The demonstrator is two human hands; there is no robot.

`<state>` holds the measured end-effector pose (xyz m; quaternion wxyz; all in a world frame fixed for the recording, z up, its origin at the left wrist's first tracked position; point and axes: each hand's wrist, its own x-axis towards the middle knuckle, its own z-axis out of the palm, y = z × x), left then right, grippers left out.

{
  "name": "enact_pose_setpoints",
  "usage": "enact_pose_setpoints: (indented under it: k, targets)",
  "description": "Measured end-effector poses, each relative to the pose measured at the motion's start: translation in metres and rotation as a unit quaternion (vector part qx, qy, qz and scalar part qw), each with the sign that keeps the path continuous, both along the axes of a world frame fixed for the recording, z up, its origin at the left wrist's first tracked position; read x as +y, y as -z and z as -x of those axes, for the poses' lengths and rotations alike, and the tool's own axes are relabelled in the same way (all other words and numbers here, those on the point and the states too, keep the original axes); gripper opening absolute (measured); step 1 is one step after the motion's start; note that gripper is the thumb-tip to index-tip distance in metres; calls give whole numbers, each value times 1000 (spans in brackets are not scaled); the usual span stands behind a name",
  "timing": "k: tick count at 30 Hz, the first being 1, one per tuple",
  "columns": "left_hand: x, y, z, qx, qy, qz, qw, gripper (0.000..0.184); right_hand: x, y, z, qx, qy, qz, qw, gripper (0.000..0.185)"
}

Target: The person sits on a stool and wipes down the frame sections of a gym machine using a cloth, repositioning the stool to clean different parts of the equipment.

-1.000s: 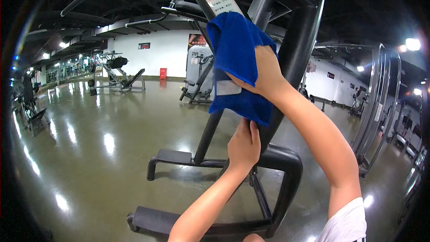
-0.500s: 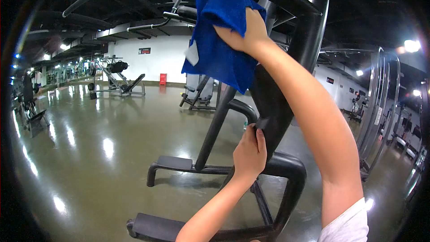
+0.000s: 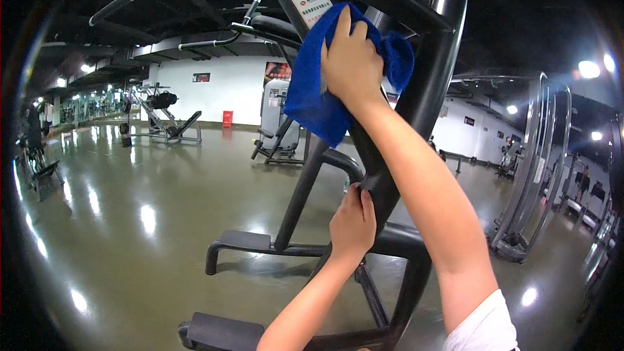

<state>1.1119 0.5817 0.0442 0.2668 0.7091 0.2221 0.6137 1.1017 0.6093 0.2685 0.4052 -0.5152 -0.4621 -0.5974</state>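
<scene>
My right hand [image 3: 354, 68] presses a blue cloth [image 3: 305, 94] against the slanted black upright of a gym machine [image 3: 426, 84]. Its fingers point up and curl over the cloth, and one bunched corner sticks out to the right of them. Just above the cloth, a white label [image 3: 311, 4] with red and dark print is on the machine's frame. Lower down, my left hand [image 3: 353, 224] is closed around the edge of the same upright, thumb and fingers against the black metal; part of its grip is hidden.
Two black footplates, an upper one [image 3: 242, 240] and a lower one [image 3: 227, 333], sit low on the machine's left side. Across the shiny floor [image 3: 130, 240] stand a leg press [image 3: 170, 117] and a red box [image 3: 227, 119]. Chrome posts [image 3: 539, 169] rise at right.
My right hand has moved down with the cloth, which folds differently now, and the white label above has come into view. My left hand keeps its place on the upright.
</scene>
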Motion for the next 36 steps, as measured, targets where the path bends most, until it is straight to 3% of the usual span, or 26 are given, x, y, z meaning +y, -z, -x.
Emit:
enact_pose_setpoints:
  k: [4,8,10,11,12,13,14,16,18,20,21,22,24,26,27,28,30,31,32,34,36]
  targets:
    - [1,1,4,26,19,13,999,37,-7,21,-8,-39,7,6,999,71]
    - [6,6,1,-14,40,2,999,38,-8,37,-18,-97,16,-6,995,72]
    - [7,1,4,-91,53,-19,994,36,-9,31,-19,-109,-3,-10,994,76]
    - [5,0,7,-82,-30,-67,994,31,-10,27,-22,-87,-37,12,995,78]
    - [5,-8,16,-79,-31,-67,994,31,-11,22,-24,-64,-72,34,995,81]
    - [7,-18,26,-115,-69,-170,976,30,-15,13,-27,-4,-110,75,991,85]
    - [10,-30,35,-149,-107,-271,945,31,-19,3,-29,68,-134,114,982,78]
    - [12,-66,50,-177,-165,-394,887,33,-20,-13,-38,143,-186,197,952,77]
    - [10,-108,66,-119,-211,-471,848,35,-4,-25,-65,134,-234,252,929,74]
    - [20,-140,67,-61,-176,-459,869,36,-3,-23,-72,123,-279,307,902,72]
    - [23,-151,68,-3,-138,-445,885,37,-11,-16,-68,180,-361,314,859,75]
    - [26,-157,70,1,-138,-448,884,37,-16,-11,-67,236,-441,316,806,78]
    - [33,-165,77,78,-170,-443,876,40,-1,-10,-80,259,-475,312,781,79]
    - [41,-164,74,74,-168,-446,876,44,-6,-10,-72,293,-367,294,832,81]
    - [44,-163,71,48,-199,-465,861,45,-3,-10,-65,251,-296,264,883,76]
    - [47,-162,68,21,-231,-483,844,47,-6,-5,-62,250,-300,264,882,76]
    - [55,-158,59,22,-204,-455,866,49,-18,13,-57,150,-197,197,949,72]
    - [60,-155,55,4,-231,-457,859,48,-11,17,-62,143,-181,175,957,59]
    - [64,-152,50,-14,-256,-457,852,48,-11,20,-62,144,-182,177,956,59]
    - [64,-138,34,-34,-196,-429,881,51,-19,32,-58,33,-174,132,975,51]
    - [61,-119,15,-152,-137,-380,902,52,-24,44,-52,48,-195,108,974,52]
